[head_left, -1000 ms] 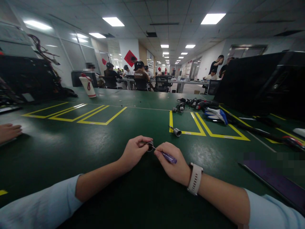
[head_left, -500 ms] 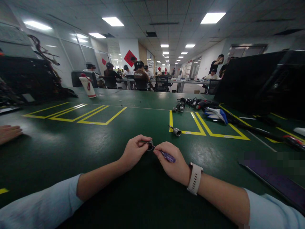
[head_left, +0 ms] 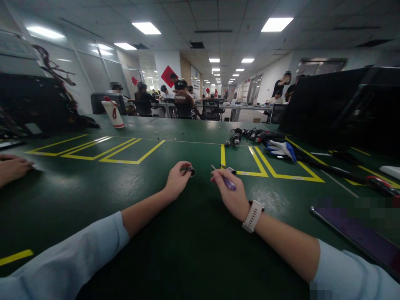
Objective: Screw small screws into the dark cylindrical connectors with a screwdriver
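Note:
My left hand (head_left: 177, 180) is closed around a small round metal ring-like part (head_left: 192, 171), whose rim shows past the fingertips; the rest of it is hidden. In my right hand (head_left: 230, 196) is a small screwdriver with a clear purple handle (head_left: 229, 184). Its thin shaft points up and to the left, apart from the ring-like part. Just beyond my right hand, partly covered by it, a metal cup-shaped part (head_left: 231, 170) lies at the corner of a yellow-taped box. Both hands are above the green table (head_left: 150, 200).
Dark metal parts (head_left: 236, 140) and a blue-and-white glove (head_left: 281, 149) lie back right. A white cup (head_left: 113, 113) stands back left. At the right is a flat purple-screened device (head_left: 353, 233). Another person's hand (head_left: 14, 168) rests at the left edge.
Both hands have moved forward and apart. The screwdriver tip has come away from the round metal part, which moved forward and slightly left with my left hand.

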### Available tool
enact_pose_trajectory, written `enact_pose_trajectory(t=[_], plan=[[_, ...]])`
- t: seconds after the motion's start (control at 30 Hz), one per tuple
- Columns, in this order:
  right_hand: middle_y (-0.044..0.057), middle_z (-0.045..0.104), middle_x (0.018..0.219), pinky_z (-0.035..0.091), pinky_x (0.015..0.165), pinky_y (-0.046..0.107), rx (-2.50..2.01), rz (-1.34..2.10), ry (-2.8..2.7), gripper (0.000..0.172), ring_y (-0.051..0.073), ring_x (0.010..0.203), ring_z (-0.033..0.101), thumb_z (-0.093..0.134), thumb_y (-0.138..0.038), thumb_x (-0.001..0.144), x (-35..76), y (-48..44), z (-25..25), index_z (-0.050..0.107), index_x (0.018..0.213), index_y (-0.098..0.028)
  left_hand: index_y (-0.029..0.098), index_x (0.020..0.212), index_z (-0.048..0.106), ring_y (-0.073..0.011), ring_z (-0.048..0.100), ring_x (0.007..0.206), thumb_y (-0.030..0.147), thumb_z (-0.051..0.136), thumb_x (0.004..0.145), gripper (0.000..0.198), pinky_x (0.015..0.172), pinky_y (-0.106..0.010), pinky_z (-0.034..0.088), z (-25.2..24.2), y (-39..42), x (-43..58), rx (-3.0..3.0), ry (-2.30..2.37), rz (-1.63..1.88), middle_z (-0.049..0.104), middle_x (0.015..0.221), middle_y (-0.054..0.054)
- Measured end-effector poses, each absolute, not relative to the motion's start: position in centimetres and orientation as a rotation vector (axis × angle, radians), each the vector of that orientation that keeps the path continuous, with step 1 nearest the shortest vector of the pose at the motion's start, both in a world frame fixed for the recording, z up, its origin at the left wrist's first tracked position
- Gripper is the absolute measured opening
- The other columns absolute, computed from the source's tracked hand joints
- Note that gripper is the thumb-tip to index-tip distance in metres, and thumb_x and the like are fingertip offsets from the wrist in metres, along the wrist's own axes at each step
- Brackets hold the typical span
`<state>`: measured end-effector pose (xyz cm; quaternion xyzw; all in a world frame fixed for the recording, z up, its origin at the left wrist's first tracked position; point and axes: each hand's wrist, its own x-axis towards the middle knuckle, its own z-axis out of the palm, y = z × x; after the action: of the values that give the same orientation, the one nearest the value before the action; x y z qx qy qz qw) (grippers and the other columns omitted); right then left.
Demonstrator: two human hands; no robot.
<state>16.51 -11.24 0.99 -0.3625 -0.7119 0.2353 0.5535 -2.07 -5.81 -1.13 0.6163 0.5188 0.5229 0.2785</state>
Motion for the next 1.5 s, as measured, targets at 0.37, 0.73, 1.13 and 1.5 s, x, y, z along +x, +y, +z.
enact_pose_trajectory(t=[0.37, 0.73, 1.13, 1.5], plan=[[0.011, 0.061, 0.093, 0.04, 0.075, 0.038, -1.457, 0.132, -1.887, 0.022, 0.026, 0.088, 0.053, 0.06, -0.022, 0.07, 20.1, -4.4, -0.8, 0.057, 0.092, -0.016, 0.019, 0.11, 0.049, -0.0191, 0.062, 0.089, 0.016, 0.059, 0.073, 0.039, 0.082, -0.036, 0.048, -1.9, 0.1, 3.7, 2.101, 1.291, 1.125, 0.063, 0.102, -0.007], [0.006, 0.06, 0.079, 0.042, 0.065, 0.033, -1.485, 0.3, -1.524, 0.019, 0.021, 0.073, 0.056, 0.06, -0.026, 0.067, 21.0, -4.2, -1.3, 0.056, 0.083, -0.016, 0.006, 0.129, 0.031, -0.0273, 0.033, 0.127, 0.031, 0.058, 0.074, 0.066, 0.106, -0.042, 0.026, -0.9, -1.0, 4.6, 2.283, 1.364, 1.174, 0.036, 0.136, -0.02], [0.001, 0.06, 0.079, 0.046, 0.07, 0.03, -0.91, 0.971, -1.314, 0.016, 0.015, 0.074, 0.056, 0.06, -0.019, 0.066, 16.3, -10.6, -0.9, 0.056, 0.082, -0.016, 0.02, 0.132, 0.03, -0.024, 0.03, 0.13, 0.02, 0.059, 0.074, 0.065, 0.109, -0.048, 0.016, 0.6, -10.4, 3.0, 2.845, 0.977, 0.818, 0.035, 0.14, -0.012], [0.005, 0.065, 0.09, 0.045, 0.081, 0.035, -0.919, 1.413, -1.481, 0.021, 0.019, 0.087, 0.059, 0.059, -0.03, 0.076, 16.5, -15.9, 0.7, 0.064, 0.091, -0.017, 0.026, 0.132, 0.03, -0.0234, 0.039, 0.124, 0.029, 0.058, 0.078, 0.061, 0.1, -0.044, 0.035, 0.2, -15.1, -0.9, 2.564, 1.027, 0.618, 0.037, 0.139, -0.009]])
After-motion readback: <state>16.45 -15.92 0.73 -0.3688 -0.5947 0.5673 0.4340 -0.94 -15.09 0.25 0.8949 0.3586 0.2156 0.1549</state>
